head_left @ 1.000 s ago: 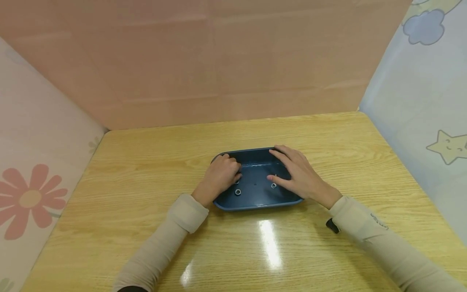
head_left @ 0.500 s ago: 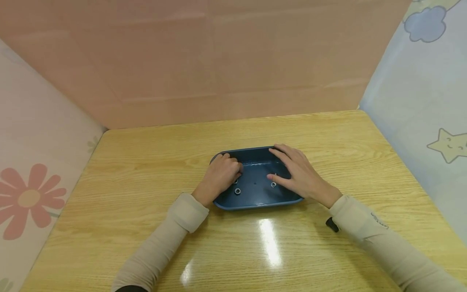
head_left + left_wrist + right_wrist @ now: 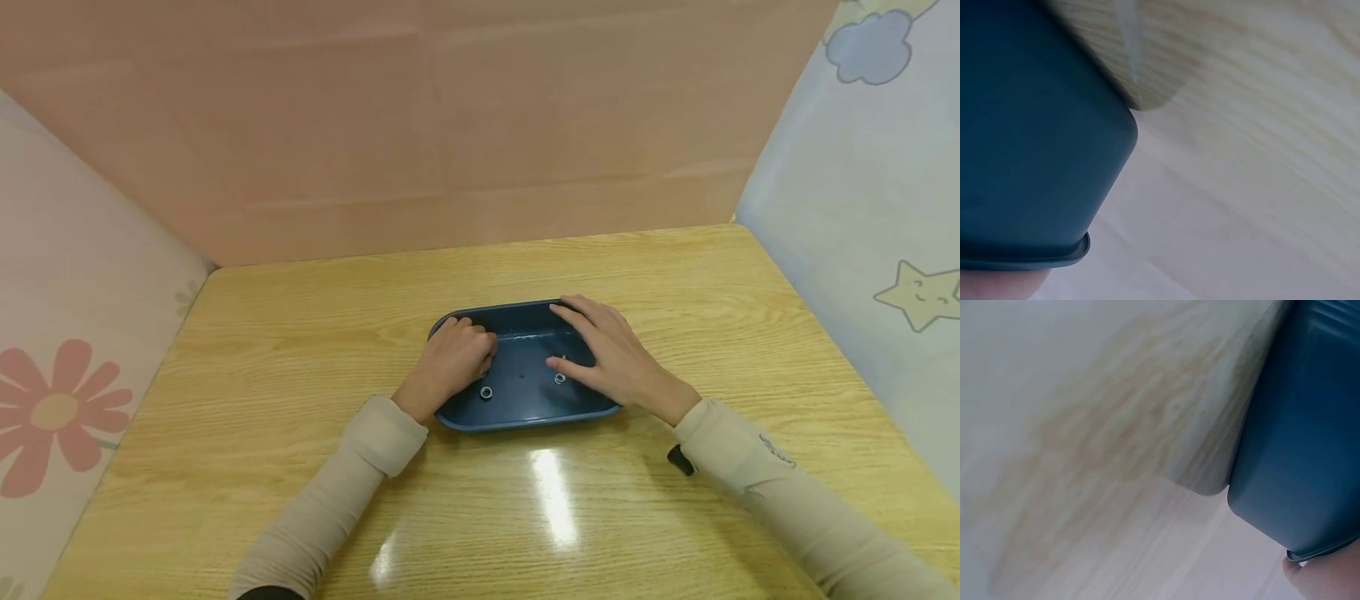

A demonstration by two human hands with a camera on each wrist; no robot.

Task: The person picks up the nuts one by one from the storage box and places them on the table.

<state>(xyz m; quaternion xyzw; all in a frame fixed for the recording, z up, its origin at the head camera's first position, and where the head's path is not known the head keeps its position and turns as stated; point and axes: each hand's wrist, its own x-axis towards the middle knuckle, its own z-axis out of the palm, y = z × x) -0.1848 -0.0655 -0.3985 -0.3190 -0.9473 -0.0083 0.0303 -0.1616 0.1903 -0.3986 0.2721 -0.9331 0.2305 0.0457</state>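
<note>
blue rectangular plastic tray (image 3: 536,400) on the wood-grain tabletop (image 3: 300,358) should handle light and stiff, best held by its end rims (image 3: 1029,262), right hand (image 3: 621,362) spread, left hand (image 3: 452,360) curled, any pinch hidden.

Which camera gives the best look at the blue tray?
The head view: from above, it shows the blue tray's inside and much of its rim. Each wrist view shows only part of its outer wall and a bit of rim.
</note>
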